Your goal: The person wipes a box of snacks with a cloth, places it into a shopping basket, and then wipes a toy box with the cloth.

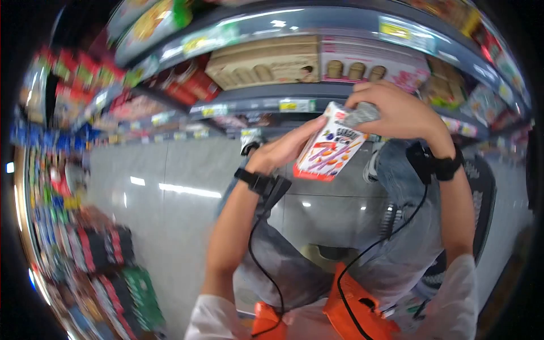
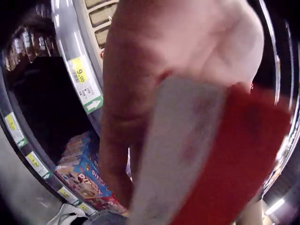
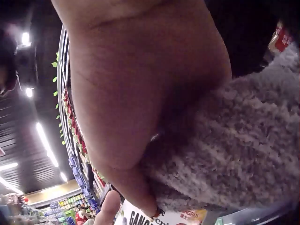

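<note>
A white and red snack box (image 1: 330,150) with stick pictures on its front is tilted between the two hands in the head view. The left hand (image 1: 289,143) holds it along its left side, and the box's blurred red side (image 2: 234,159) fills the front of the left wrist view. A grey fuzzy cloth (image 1: 362,115) is gripped in the right hand (image 1: 391,110), against the box's upper right corner. Up close in the right wrist view, the cloth (image 3: 234,145) bulges from under the right hand (image 3: 145,84), above the box's printed face (image 3: 164,217).
Shelves with price tags (image 1: 297,105) run across the top, holding a tan carton (image 1: 266,61) and a pink carton (image 1: 374,61). Stacked goods (image 1: 102,249) stand at the left on the tiled floor (image 1: 170,175). Orange straps and black cables lie near the person's knees.
</note>
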`<control>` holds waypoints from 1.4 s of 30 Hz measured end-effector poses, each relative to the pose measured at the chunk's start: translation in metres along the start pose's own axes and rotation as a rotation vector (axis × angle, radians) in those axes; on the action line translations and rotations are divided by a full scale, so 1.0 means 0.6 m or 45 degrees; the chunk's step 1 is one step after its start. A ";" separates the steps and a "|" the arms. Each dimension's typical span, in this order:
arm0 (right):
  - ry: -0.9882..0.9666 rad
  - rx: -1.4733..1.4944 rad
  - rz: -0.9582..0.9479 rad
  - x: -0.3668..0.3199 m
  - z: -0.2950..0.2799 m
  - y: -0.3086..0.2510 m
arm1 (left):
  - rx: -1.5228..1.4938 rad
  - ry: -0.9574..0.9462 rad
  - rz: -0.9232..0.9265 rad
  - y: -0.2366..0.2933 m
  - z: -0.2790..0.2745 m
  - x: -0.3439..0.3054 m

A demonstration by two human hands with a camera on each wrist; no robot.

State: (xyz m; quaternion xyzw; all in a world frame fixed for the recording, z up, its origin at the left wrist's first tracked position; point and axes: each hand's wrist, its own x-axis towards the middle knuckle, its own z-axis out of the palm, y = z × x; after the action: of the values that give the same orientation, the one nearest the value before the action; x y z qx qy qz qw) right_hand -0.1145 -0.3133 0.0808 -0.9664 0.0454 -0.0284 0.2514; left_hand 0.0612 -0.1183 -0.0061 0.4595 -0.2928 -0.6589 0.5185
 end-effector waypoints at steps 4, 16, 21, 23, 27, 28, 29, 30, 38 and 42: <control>-0.003 -0.024 0.041 -0.009 -0.002 0.006 | -0.142 -0.027 -0.135 -0.015 0.001 0.011; 0.721 0.156 0.272 0.011 -0.008 -0.027 | -0.493 -0.016 0.084 -0.005 -0.018 0.029; 0.729 0.155 0.116 0.018 0.023 -0.010 | -0.526 0.102 0.106 -0.002 -0.018 0.033; 0.736 0.176 0.037 0.033 0.035 -0.009 | -0.471 0.051 0.120 0.002 -0.012 0.035; 0.476 0.280 -0.039 0.057 0.067 -0.031 | -0.328 0.295 0.146 0.008 0.003 0.025; 0.349 0.348 -0.038 0.057 0.083 -0.044 | -0.328 0.356 0.181 0.008 0.007 0.022; 0.288 0.335 -0.165 0.057 0.116 -0.048 | -0.329 0.419 0.216 0.008 0.009 0.019; 0.226 0.323 -0.296 0.056 0.135 -0.063 | -0.483 0.372 0.244 0.003 0.001 0.017; 0.514 0.158 0.081 0.060 0.062 -0.012 | -0.636 0.228 0.146 -0.011 0.048 0.005; 0.146 0.373 -0.265 0.035 0.123 -0.050 | -0.561 0.439 0.084 -0.049 0.043 0.009</control>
State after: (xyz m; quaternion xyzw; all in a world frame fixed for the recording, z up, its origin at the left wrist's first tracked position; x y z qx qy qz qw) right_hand -0.0858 -0.2535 0.0320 -0.9157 -0.0453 -0.1155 0.3823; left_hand 0.0256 -0.1174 -0.0228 0.4311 -0.0648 -0.6015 0.6694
